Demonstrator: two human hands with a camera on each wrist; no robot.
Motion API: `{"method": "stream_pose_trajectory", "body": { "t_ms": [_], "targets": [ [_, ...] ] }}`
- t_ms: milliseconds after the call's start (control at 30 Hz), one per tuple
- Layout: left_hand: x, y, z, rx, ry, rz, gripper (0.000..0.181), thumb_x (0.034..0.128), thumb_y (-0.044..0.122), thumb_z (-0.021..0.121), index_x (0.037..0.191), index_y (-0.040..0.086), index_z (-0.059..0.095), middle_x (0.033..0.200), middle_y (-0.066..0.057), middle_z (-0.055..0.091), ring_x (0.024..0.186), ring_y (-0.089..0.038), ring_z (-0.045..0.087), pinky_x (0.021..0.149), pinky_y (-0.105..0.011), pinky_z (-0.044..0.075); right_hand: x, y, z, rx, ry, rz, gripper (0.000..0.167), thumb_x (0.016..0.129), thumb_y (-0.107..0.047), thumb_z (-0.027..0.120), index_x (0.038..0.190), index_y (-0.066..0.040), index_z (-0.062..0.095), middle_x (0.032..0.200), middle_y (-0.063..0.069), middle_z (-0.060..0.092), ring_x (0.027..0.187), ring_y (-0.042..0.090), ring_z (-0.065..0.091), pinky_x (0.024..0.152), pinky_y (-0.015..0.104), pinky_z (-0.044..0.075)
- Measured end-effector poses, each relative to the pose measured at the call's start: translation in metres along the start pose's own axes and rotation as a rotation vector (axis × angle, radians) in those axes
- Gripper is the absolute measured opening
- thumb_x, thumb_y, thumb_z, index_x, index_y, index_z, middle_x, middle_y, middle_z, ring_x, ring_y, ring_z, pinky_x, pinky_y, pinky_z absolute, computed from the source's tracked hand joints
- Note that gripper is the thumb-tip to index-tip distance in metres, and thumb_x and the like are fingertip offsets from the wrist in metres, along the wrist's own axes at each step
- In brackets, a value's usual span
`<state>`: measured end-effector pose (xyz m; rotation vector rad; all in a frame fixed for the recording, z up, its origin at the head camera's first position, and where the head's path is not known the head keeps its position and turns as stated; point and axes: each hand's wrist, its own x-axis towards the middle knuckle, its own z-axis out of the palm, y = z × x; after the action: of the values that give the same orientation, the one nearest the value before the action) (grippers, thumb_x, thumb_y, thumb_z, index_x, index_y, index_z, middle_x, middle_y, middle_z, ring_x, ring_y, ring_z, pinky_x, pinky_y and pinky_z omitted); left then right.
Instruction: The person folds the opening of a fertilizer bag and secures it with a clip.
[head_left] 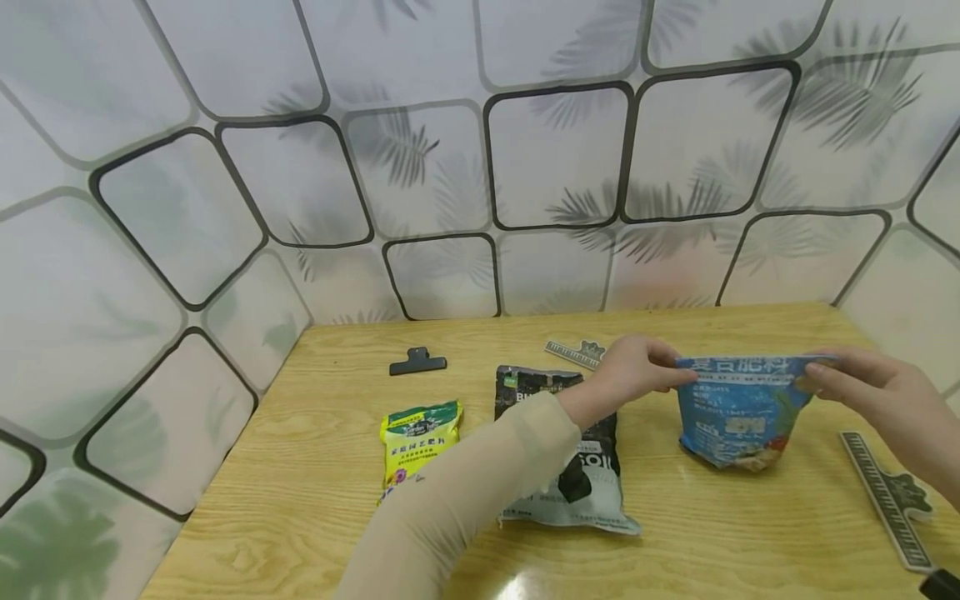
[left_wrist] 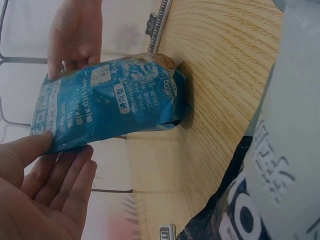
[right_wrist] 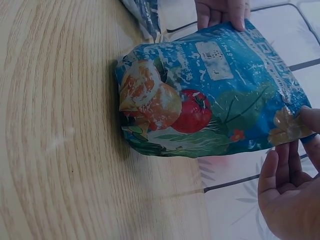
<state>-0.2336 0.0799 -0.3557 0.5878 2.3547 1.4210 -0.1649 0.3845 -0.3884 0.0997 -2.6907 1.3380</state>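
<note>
Both hands hold a blue fertilizer bag (head_left: 738, 412) by the two top corners. It stands upright on the table, its top edge stretched flat between them. My left hand (head_left: 633, 367) pinches the left corner between thumb and fingers, as the left wrist view also shows on the bag (left_wrist: 115, 100). At the opposite corner my right hand (head_left: 873, 383) pinches the edge, thumb in front; in the right wrist view its fingers (right_wrist: 282, 170) curl behind the bag (right_wrist: 200, 100), which has printed fruit and vegetables. Under the left forearm lies a black and white soil bag (head_left: 600, 492), partly hidden.
A small yellow and green bag (head_left: 420, 437) lies left of the soil bag. A black clip (head_left: 417, 361) is behind it. One ruler-shaped clip (head_left: 573, 353) lies behind the left hand, another (head_left: 885, 500) at the table's right. A patterned curtain (head_left: 555, 158) surrounds the wooden table (head_left: 300, 500).
</note>
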Motion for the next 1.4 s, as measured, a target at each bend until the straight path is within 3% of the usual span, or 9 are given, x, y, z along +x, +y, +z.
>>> {"method": "stream_pose_trajectory", "body": {
  "t_ms": [200,433,633,800,1000,1400],
  "targets": [
    [0.001,0.000,0.002,0.014,0.028,-0.014,0.027,0.0968,0.027,0.082,0.120,0.013,0.080,0.117,-0.001,0.078,0.081,-0.006,0.073,0.077,-0.027,0.063,-0.001,0.001,0.000,0.014,-0.015,-0.015,0.021,0.114,-0.023,0.052,0.120,-0.040,0.063,0.106,-0.041,0.060,0.097,-0.019,0.052,0.077,0.008,0.038],
    [0.000,0.001,0.001,0.052,0.048,-0.017,0.023,0.0959,0.029,0.083,0.114,0.014,0.082,0.120,0.001,0.078,0.079,-0.005,0.073,0.074,-0.024,0.061,0.000,0.006,-0.001,0.007,-0.025,0.001,0.019,0.115,-0.026,0.051,0.120,-0.038,0.066,0.120,-0.043,0.044,0.098,-0.020,0.049,0.081,0.002,0.038],
    [0.000,0.001,0.001,0.046,0.052,-0.018,0.021,0.0957,0.028,0.083,0.111,0.014,0.082,0.118,0.001,0.079,0.078,-0.005,0.073,0.072,-0.024,0.061,0.002,0.008,-0.004,-0.034,-0.030,-0.001,0.018,0.114,-0.028,0.053,0.123,-0.024,0.067,0.109,-0.043,0.057,0.096,-0.021,0.053,0.074,0.005,0.043],
    [0.000,0.001,0.001,0.052,0.047,-0.012,0.021,0.0959,0.028,0.083,0.111,0.014,0.083,0.118,0.001,0.079,0.078,-0.005,0.073,0.071,-0.023,0.061,0.000,0.009,-0.006,-0.047,-0.037,-0.008,0.014,0.114,-0.026,0.053,0.125,-0.032,0.059,0.106,-0.044,0.058,0.095,-0.024,0.054,0.072,0.004,0.044],
    [0.001,0.003,0.000,0.069,0.044,-0.002,0.021,0.0961,0.028,0.082,0.111,0.013,0.083,0.113,0.001,0.080,0.077,-0.005,0.074,0.069,-0.021,0.060,-0.003,0.010,-0.009,-0.013,-0.018,0.011,0.021,0.113,-0.023,0.055,0.118,-0.043,0.055,0.104,-0.045,0.057,0.090,-0.021,0.058,0.068,0.003,0.045],
    [0.001,0.002,0.003,0.058,0.043,0.010,0.020,0.0962,0.026,0.082,0.110,0.012,0.082,0.112,0.000,0.080,0.077,-0.006,0.075,0.068,-0.020,0.059,-0.012,0.030,-0.015,0.068,-0.049,-0.008,0.030,0.115,-0.017,0.049,0.123,-0.046,0.051,0.112,-0.044,0.057,0.097,-0.024,0.057,0.075,0.000,0.044]
  ]
}}
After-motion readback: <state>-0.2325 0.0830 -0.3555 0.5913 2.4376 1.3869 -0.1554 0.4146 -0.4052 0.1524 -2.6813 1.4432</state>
